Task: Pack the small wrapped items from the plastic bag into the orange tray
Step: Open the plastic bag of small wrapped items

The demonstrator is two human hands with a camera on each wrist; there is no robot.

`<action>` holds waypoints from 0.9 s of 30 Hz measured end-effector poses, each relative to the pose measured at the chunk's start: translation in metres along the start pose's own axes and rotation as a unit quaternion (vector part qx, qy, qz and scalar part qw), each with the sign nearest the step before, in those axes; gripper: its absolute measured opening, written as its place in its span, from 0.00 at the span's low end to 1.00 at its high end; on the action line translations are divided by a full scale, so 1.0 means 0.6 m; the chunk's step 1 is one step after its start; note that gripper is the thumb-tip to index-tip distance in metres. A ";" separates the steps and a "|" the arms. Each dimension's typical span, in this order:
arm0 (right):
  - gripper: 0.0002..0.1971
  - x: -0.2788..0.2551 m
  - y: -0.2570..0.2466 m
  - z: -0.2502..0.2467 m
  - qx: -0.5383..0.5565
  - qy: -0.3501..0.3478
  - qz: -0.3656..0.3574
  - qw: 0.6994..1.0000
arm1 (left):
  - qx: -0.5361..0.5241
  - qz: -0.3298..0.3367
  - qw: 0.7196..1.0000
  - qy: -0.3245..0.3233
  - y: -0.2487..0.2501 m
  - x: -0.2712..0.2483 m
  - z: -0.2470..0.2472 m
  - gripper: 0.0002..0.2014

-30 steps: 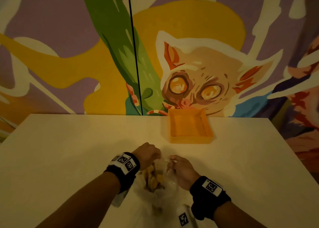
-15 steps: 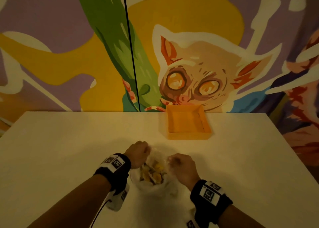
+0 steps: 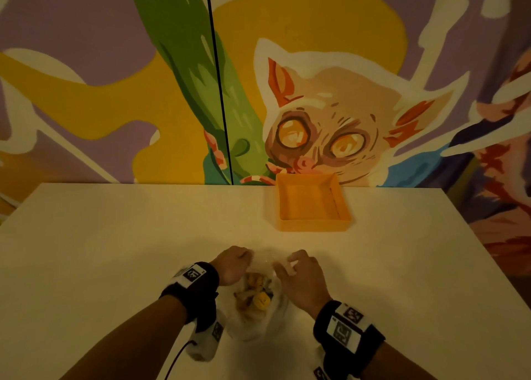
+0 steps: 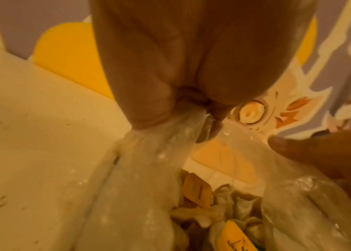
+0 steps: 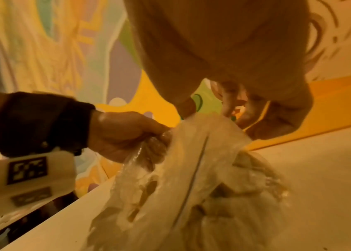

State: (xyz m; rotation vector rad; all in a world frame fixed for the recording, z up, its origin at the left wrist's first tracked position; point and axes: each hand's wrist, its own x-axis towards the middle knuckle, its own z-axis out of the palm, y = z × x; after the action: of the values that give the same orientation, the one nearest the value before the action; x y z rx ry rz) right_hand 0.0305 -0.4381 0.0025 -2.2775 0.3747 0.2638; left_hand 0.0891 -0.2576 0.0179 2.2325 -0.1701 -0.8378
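Orange tray (image 3: 313,225) holds nothing yet; all items (image 3: 255,292) remain in the bag (image 3: 253,322). Left hand (image 3: 231,266) and right hand (image 3: 301,276) each pinch its rim.

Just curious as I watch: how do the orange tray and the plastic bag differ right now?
The orange tray is a stiff, square, opaque box; the plastic bag is soft, crumpled and see-through. The tray looks empty, while the bag holds the small wrapped items. Nothing touches the tray; the left hand and right hand both pinch the bag's mouth. Both sit on the white table.
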 end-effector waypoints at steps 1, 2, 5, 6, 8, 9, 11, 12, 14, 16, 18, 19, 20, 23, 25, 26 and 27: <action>0.18 -0.006 -0.001 0.001 -0.013 0.007 0.003 1.000 | -0.035 -0.017 0.999 0.002 -0.002 -0.001 0.000 0.20; 0.15 -0.007 0.000 0.004 -0.023 -0.003 0.008 1.000 | -0.069 -0.029 0.997 0.004 -0.004 -0.003 0.001 0.20; 0.10 0.005 0.002 0.004 0.059 -0.036 0.068 0.995 | -0.158 -0.063 0.985 0.020 -0.009 -0.006 0.007 0.22; 0.12 0.008 -0.002 0.000 0.142 -0.045 0.120 0.982 | -0.176 -0.074 0.981 0.033 -0.009 -0.008 0.009 0.21; 0.13 0.013 -0.009 -0.005 0.343 -0.074 0.219 0.911 | -0.196 -0.095 0.974 0.059 -0.009 -0.010 0.010 0.19; 0.13 0.014 -0.013 -0.006 0.419 -0.085 0.245 0.870 | -0.205 -0.101 0.971 0.068 -0.009 -0.010 0.011 0.20; 0.10 0.016 -0.023 -0.013 0.489 -0.114 0.259 0.825 | -0.226 -0.113 0.964 0.080 -0.006 -0.011 0.010 0.22; 0.11 0.020 -0.026 -0.014 0.498 -0.120 0.261 0.818 | -0.242 -0.124 0.959 0.084 -0.004 -0.013 0.008 0.23; 0.16 0.029 -0.024 -0.019 0.532 -0.145 0.292 0.782 | -0.276 -0.147 0.947 0.079 -0.002 -0.016 0.006 0.22; 0.18 0.027 -0.019 -0.023 0.531 -0.187 0.311 0.765 | -0.293 -0.168 0.938 0.075 -0.003 -0.020 0.006 0.22; 0.19 0.023 -0.018 -0.028 0.516 -0.213 0.296 0.775 | -0.320 -0.169 0.929 0.073 -0.003 -0.022 0.007 0.23; 0.18 0.025 -0.016 -0.025 0.518 -0.205 0.286 0.780 | -0.322 -0.154 0.931 0.074 -0.004 -0.021 0.008 0.24; 0.17 0.029 -0.015 -0.021 0.515 -0.181 0.271 0.793 | -0.295 -0.132 0.943 0.076 -0.006 -0.019 0.009 0.23; 0.24 0.026 -0.010 -0.016 0.329 -0.095 0.171 0.924 | -0.093 -0.058 0.990 0.087 -0.018 -0.018 0.007 0.21; 0.24 0.005 0.001 -0.021 0.118 -0.085 0.085 0.986 | 0.055 -0.042 0.990 0.119 -0.033 -0.031 0.005 0.23; 0.26 -0.006 0.010 -0.021 0.031 -0.090 0.063 0.994 | 0.098 -0.045 0.985 0.131 -0.039 -0.043 0.006 0.23; 0.26 -0.020 0.015 -0.022 -0.024 -0.097 0.052 0.994 | 0.120 -0.057 0.983 0.130 -0.046 -0.055 0.010 0.22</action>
State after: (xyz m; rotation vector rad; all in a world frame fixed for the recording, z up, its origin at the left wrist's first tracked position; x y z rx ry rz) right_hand 0.0173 -0.4514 0.0087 -2.2576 0.3887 0.5471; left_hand 0.0562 -0.2296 0.0130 2.5754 -0.0198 -0.6001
